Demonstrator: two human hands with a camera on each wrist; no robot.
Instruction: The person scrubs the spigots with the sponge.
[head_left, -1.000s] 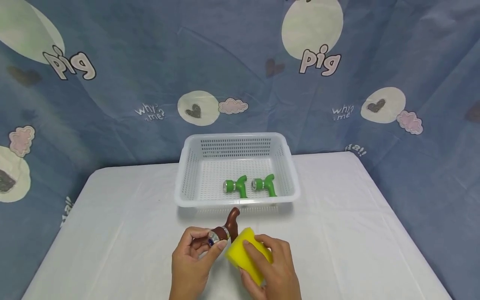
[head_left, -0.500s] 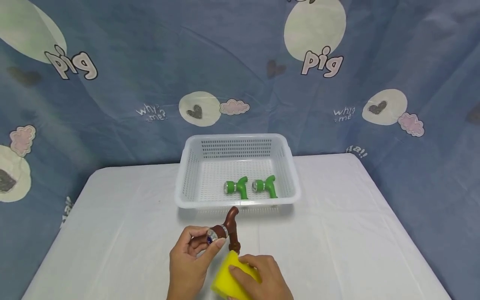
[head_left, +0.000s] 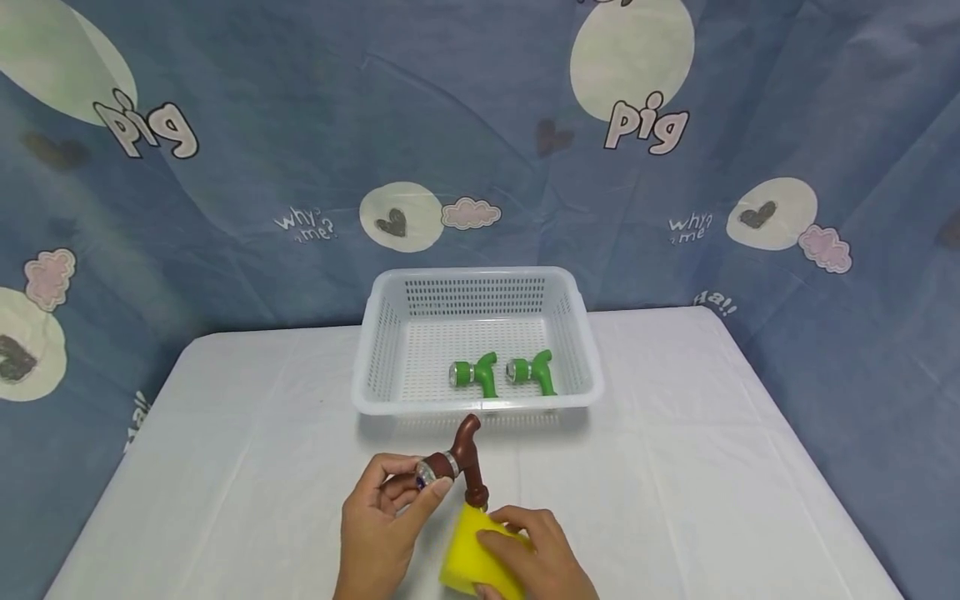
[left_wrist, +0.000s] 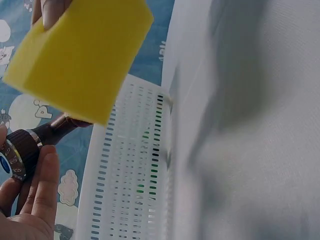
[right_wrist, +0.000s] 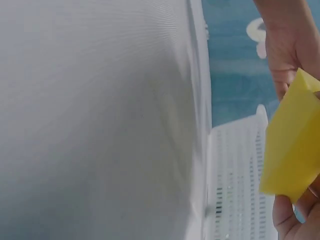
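Note:
A brown plastic tap (head_left: 467, 454) with a silvery, blue-centred knob is in front of the basket in the head view. My left hand (head_left: 381, 521) grips it by the knob end between thumb and fingers. My right hand (head_left: 542, 552) holds a yellow sponge (head_left: 471, 554), thumb on one side and fingers on the other. The sponge's top edge is right at the lower end of the tap. In the left wrist view, the sponge (left_wrist: 90, 60) covers one end of the tap (left_wrist: 45, 135). The right wrist view shows the sponge (right_wrist: 290, 140) but hides the tap.
A white perforated basket (head_left: 420, 333) stands at the back middle of the white-covered table (head_left: 720, 467). Inside are two green taps, the left one (head_left: 483, 375) and the right one (head_left: 542, 373). A blue patterned cloth (head_left: 480, 108) hangs behind the table.
The sponge in my right hand has moved down along the tap to its lower end, baring the brown stem, then slightly right. My left hand and the tap have barely moved.

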